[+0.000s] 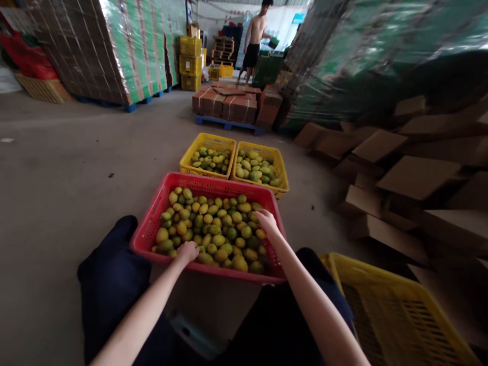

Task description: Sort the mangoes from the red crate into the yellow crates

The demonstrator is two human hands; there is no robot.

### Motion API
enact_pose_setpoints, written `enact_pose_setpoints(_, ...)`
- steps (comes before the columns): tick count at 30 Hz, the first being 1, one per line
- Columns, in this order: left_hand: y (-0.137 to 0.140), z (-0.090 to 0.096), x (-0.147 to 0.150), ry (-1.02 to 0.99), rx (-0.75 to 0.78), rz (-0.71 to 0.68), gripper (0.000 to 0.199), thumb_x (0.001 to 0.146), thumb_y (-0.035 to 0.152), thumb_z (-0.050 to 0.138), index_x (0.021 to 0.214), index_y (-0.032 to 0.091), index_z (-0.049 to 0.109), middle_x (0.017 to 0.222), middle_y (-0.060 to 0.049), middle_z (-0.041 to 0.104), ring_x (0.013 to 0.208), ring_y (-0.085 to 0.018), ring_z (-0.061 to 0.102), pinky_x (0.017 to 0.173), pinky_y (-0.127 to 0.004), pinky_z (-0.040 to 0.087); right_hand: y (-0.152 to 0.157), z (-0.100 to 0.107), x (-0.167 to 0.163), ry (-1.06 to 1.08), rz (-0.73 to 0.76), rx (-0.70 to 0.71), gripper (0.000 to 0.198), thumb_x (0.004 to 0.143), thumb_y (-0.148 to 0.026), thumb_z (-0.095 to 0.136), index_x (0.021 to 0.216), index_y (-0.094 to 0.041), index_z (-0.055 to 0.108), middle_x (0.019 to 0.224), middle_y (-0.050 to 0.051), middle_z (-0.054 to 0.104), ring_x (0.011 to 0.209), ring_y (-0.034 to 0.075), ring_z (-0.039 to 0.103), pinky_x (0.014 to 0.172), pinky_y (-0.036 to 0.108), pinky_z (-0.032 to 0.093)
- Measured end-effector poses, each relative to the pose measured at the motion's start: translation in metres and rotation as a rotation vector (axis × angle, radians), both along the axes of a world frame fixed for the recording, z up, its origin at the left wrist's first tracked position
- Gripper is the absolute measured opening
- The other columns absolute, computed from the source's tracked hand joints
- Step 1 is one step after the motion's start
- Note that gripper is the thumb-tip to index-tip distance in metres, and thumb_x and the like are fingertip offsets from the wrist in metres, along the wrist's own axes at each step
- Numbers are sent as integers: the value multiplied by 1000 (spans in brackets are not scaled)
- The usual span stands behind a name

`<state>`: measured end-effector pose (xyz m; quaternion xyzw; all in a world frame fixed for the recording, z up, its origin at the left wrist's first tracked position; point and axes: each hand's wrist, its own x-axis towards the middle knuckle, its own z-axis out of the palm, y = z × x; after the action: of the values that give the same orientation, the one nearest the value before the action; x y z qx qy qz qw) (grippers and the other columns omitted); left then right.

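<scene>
Directly before me a large red crate (224,184) sits between my knees, filled with yellow-green lemons (218,240). My left hand (187,251) is over its near wall at the left, its fingers curled down among the fruit; whatever they close on is hidden. At the crate's right side my right hand (266,222) rests over the lemons with fingers partly stretched out and touching them. Just beyond stand two yellow crates, the left one (208,138) and the right one (282,175), each holding more such fruit.
To my right lies a yellow crate (385,279), with a heap of cardboard boxes (417,178) beyond it. Ahead, brown cartons (239,109) sit on a blue pallet (229,124). Wrapped stacks (133,48) flank the floor. A person (254,40) stands at the back near stacked yellow crates (190,64).
</scene>
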<state>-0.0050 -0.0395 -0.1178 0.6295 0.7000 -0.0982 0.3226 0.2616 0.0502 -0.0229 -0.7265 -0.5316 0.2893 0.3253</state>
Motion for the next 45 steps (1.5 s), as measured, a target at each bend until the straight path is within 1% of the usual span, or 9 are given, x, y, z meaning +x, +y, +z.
enact_pose_setpoints(8,30,-3,-12,66,-70,-79,29,76,31,59,97,15,71,110,-17,68,107,-33,61,87,-36,48,-16,7,-18,-2,274,-124,28,76,-38,53,90,-19,68,86,4,72,81,19,66,71,27,49)
enact_pose_setpoints(15,88,-31,-62,184,55,89,44,81,24,55,123,10,50,128,-22,54,117,-30,55,89,-33,45,-60,29,-48,-681,710,-330,40,86,-39,48,114,-12,59,106,18,68,98,30,66,77,35,48)
enact_pose_setpoints(23,90,-70,-62,111,126,156,47,77,29,64,118,12,50,119,-21,60,110,-29,58,90,-35,44,-67,33,-46,-820,750,-327,41,87,-36,49,119,-11,56,104,16,68,96,31,66,77,39,48)
enact_pose_setpoints(27,96,-48,-58,-42,178,93,54,67,34,75,112,13,56,113,-16,64,108,-29,59,91,-34,44,-69,33,-54,-800,755,-296,44,87,-34,50,124,-10,53,106,17,67,97,31,65,80,39,48)
enact_pose_setpoints(31,106,1,-20,-278,225,-6,55,64,46,75,109,17,59,108,-7,66,100,-21,61,87,-28,47,-72,27,-67,-626,696,-192,61,84,-37,54,137,-10,38,130,21,53,114,32,55,87,39,46)
enact_pose_setpoints(34,108,49,20,-750,157,-92,65,63,47,75,116,15,54,107,-10,65,94,-20,63,82,-30,49,-67,25,-66,-393,572,-17,77,77,-42,60,140,-11,28,142,23,39,124,33,48,89,40,46)
enact_pose_setpoints(38,114,91,37,-1195,0,-85,62,82,52,54,132,18,39,116,-14,62,89,-18,66,80,-34,51,-58,36,-47,-262,387,73,51,72,-43,62,116,-19,51,105,12,66,92,28,64,74,37,48)
enact_pose_setpoints(41,120,76,16,-884,94,-7,43,91,42,42,126,16,47,119,-12,62,94,-18,64,86,-32,49,-57,47,-34,-318,282,58,32,71,-44,62,94,-22,57,83,7,68,75,25,64,64,32,45)
enact_pose_setpoints(45,111,14,-19,-211,42,68,25,83,25,54,103,11,63,107,-12,67,105,-25,60,90,-32,46,-62,52,-32,-369,252,84,30,72,-42,61,93,-22,56,90,7,68,77,25,63,61,30,42)
